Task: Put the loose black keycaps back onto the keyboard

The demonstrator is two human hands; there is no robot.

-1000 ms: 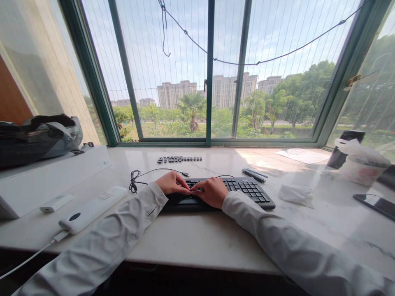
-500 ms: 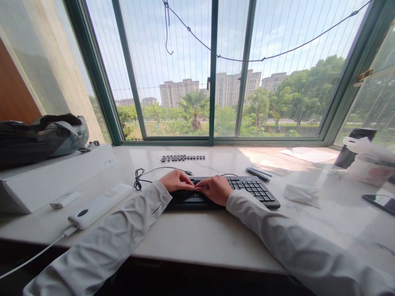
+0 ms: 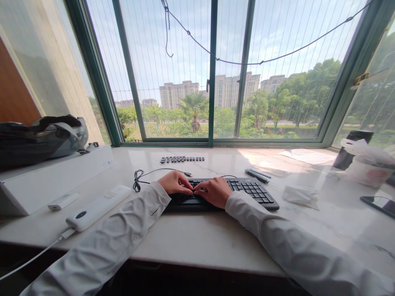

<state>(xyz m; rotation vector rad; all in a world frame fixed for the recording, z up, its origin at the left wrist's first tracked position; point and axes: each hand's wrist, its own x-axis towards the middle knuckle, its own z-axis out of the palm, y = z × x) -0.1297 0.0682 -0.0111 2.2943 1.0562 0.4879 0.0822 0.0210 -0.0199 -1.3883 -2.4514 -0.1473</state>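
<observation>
A black keyboard (image 3: 262, 195) lies on the marble counter in front of me, its number pad at the right end in plain sight. Over its left part, where keycaps are off, my left hand (image 3: 175, 183) is closed with thumb and fingers pinched. My right hand (image 3: 216, 191) meets it there, also in a pinch, fingertips almost touching the left ones. Something small and dark shows between the fingertips, too small to name. Behind the keyboard, several loose black keycaps (image 3: 182, 159) stand in rows. The keyboard's cable (image 3: 138, 181) is bundled left of my hand.
Pens (image 3: 257, 176) and a crumpled clear plastic bag (image 3: 300, 194) lie to the right, a phone (image 3: 379, 203) farther out. At left are a white power bank (image 3: 98, 207) with a cable and a white box (image 3: 61, 176). A window (image 3: 211, 142) closes off the back.
Both hands stay over the same part of the keyboard, with only a slight shift of the fingertips. The whole view has moved slightly.
</observation>
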